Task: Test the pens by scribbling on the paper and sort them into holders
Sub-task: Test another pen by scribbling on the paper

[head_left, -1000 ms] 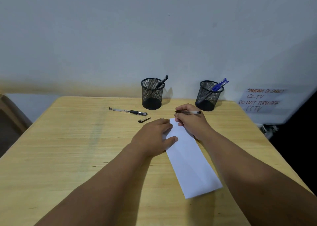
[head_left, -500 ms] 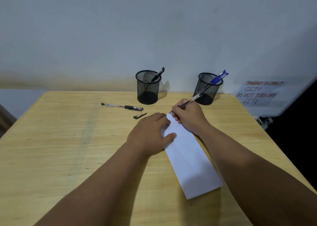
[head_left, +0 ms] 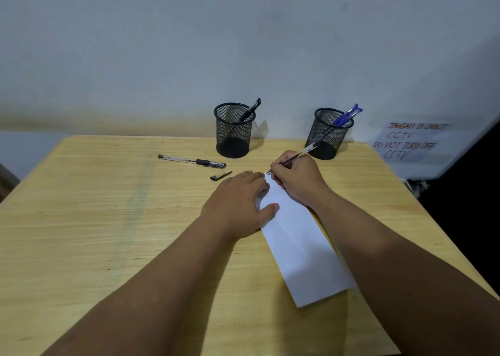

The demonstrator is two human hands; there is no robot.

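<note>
A folded white paper (head_left: 300, 244) lies on the wooden table (head_left: 108, 234). My left hand (head_left: 238, 204) rests flat on the paper's far left edge, fingers spread. My right hand (head_left: 297, 178) grips a clear pen (head_left: 303, 151) in a writing hold, its tip touching the paper's far corner. A capped clear pen (head_left: 192, 161) lies on the table to the left, with a loose black cap (head_left: 221, 175) near it. Two black mesh holders stand at the back: the left holder (head_left: 234, 129) has one black pen, the right holder (head_left: 328, 133) has blue pens.
The wall runs right behind the holders. A handwritten paper sign (head_left: 408, 142) hangs at the right, beyond the table's edge. Dark space drops off past the table's right side.
My right hand turned the pen from lying level to a tilted writing hold and brought its tip down onto the paper's far corner. The left hand stayed on the paper.
</note>
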